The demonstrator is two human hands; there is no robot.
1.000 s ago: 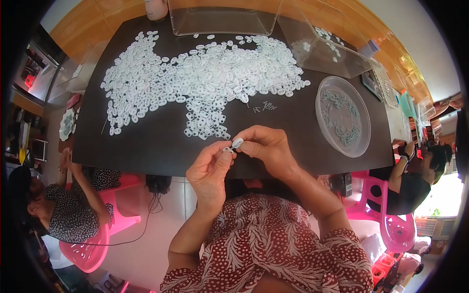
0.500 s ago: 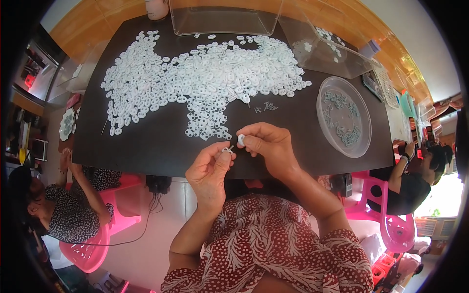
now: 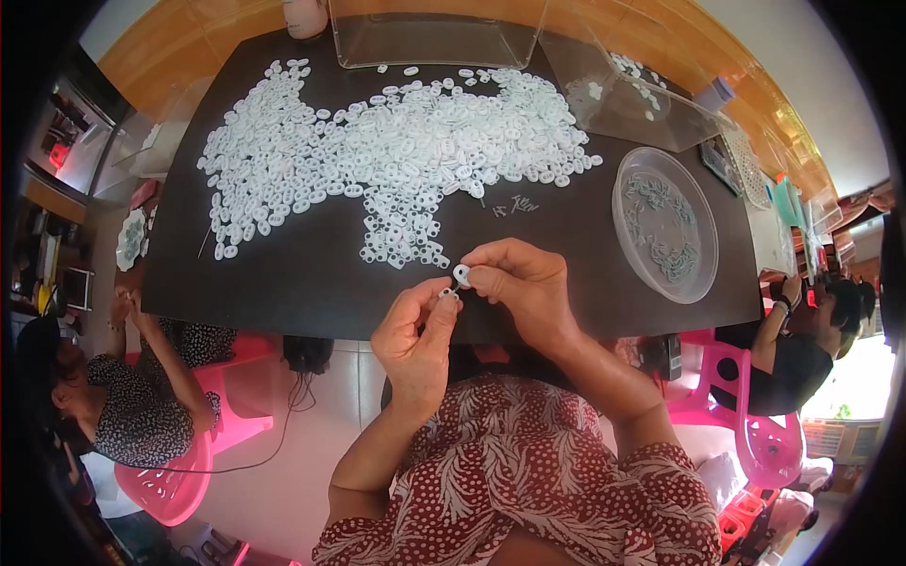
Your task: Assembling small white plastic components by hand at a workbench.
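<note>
At about two o'clock on the dark counter sits a round clear dish, shallow, with a scatter of small grey-green pieces lying mostly along its far and right-hand sides. A clear plastic box stands at twelve o'clock on the far edge; I can't tell whether anything is in it. Beside it, toward one o'clock, a second clear tray tilts a little and holds a few white rings. Spread loose across the middle of the counter is a broad heap of white ring pieces, and a handful of small metal screws lies just at its near right edge.

Near the six o'clock edge, above the counter's rim, the right hand pinches a white ring piece between thumb and fingertips, the other fingers curled in. The piece is small; its flat face seems turned up toward me, and I cannot make out a long axis. The left hand is just beside it, thumb and forefinger pressed together on a tiny metal part, which sits right below the ring, nearly touching it.
</note>
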